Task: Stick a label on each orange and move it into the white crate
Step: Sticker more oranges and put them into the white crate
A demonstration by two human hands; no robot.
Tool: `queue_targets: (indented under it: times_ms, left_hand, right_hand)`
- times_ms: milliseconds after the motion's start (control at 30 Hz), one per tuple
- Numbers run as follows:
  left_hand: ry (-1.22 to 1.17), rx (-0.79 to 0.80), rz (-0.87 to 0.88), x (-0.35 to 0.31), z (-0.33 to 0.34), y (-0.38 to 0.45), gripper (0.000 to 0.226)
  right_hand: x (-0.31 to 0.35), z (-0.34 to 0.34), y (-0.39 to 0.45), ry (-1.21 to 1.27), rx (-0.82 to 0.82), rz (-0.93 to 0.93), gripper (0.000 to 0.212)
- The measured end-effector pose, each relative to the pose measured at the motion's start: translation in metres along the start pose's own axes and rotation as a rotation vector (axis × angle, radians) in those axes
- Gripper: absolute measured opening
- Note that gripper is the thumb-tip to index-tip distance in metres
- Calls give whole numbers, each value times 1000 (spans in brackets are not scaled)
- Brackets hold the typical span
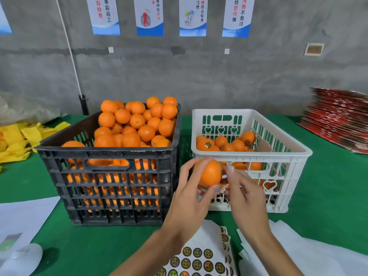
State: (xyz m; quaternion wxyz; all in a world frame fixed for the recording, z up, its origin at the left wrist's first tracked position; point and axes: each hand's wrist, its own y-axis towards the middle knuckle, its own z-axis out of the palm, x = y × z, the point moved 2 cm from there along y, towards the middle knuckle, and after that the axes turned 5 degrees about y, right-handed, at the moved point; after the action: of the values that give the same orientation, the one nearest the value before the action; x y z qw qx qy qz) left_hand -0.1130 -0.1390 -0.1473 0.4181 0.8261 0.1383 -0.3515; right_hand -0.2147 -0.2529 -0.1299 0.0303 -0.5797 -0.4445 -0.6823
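Head view: left hand [186, 198] grips round orange fruit [210, 172] before white slotted plastic crate [294, 168]; right hand [244, 194], fingers loosely curled, touches its side. Labelling step, likely; no label visible. Next: press, drop into crate.

Orange fruit [137, 124] fills the black crate [111, 188]; beside it, the white crate [278, 156] has heart-shaped cutouts, on green tablecloth [328, 196].
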Motion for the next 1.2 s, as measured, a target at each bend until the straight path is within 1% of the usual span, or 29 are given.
queue_targets:
  times_ms: [33, 100, 133, 167, 200, 233, 300, 333, 367, 400, 433, 467, 500, 533, 567, 600, 633, 700, 767, 800, 933, 1000, 1033, 1100, 1167, 1200]
  left_hand:
    - [51, -12, 28, -7, -2, 13, 65]
    - [165, 1, 55, -21, -5, 40, 85]
    - [201, 39, 55, -28, -6, 54, 92]
    - [218, 98, 50, -36, -8, 68, 95]
    - [250, 149, 56, -44, -12, 81, 95]
    - [315, 161, 88, -53, -19, 93, 93]
    - [497, 97, 163, -62, -40, 117, 80]
    - [582, 54, 150, -61, -55, 130, 69]
    - [664, 24, 87, -53, -74, 143, 57]
    - [747, 20, -22, -42, -96, 155, 48]
    - [841, 60, -174, -28, -119, 165, 44]
    - [936, 145, -339, -14, -142, 171, 42]
    - [1004, 270, -484, 0, -160, 172, 39]
    - [1022, 426, -597, 15, -173, 170, 35]
    - [983, 580, -679, 30, -179, 167, 31]
    - [901, 696, -743, 44, -181, 164, 31]
    - [817, 766, -788, 57, -179, 162, 39]
    - [764, 830, -817, 79, -174, 164, 60]
    - [797, 881, -800, 89, -169, 171, 65]
    - [802, 880, -785, 93, -168, 174, 64]
    - [741, 727, -723, 96, -170, 178, 48]
    - [699, 591, -680, 92, -173, 179, 46]
    - [708, 484, -634, 86, -175, 180, 49]
    - [739, 211, -451, 70, -179, 180, 58]
    - [660, -33, -237, 51, -176, 173, 60]
    - [583, -118, -164, 40, -170, 168, 59]
  right_hand:
    - [7, 0, 9, -52, -2, -11, 33]
    - [19, 1, 30, -281, -37, -35, 47]
    - [24, 1, 42, -434, -73, -50, 51]
    - [28, -1, 55, -561, -121, -69, 50]
    - [32, -4, 68, -643, -173, -93, 47]
    - [35, -7, 81, -688, -208, -104, 45]
    - [31, -12, 101, -729, -195, -62, 47]
    - [25, -12, 107, -743, -169, -50, 47]
    - [18, -13, 109, -765, -150, -61, 43]
    - [11, -11, 108, -788, -145, -80, 36]
    - [6, -9, 104, -804, -148, -96, 33]
    - [1, -7, 100, -807, -151, -118, 34]
    - [-5, -4, 96, -810, -153, -156, 37]
    - [-11, -1, 92, -820, -158, -204, 39]
    - [-17, 2, 91, -843, -174, -240, 40]
    - [-21, 4, 91, -866, -202, -258, 40]
    - [-24, 6, 92, -880, -230, -271, 40]
    - [-27, 7, 94, -894, -262, -298, 39]
    - [-29, 8, 93, -904, -276, -324, 35]
    - [-30, 7, 92, -906, -279, -342, 34]
    - [-28, 4, 91, -905, -272, -377, 28]
    - [-26, 3, 93, -950, -234, -330, 27]
    - [-25, 2, 96, -982, -192, -284, 28]
    - [-21, -2, 108, -1017, -34, -156, 32]
    - [-16, -2, 126, -997, 213, -32, 32]
    - [-13, 1, 135, -977, 349, 22, 32]
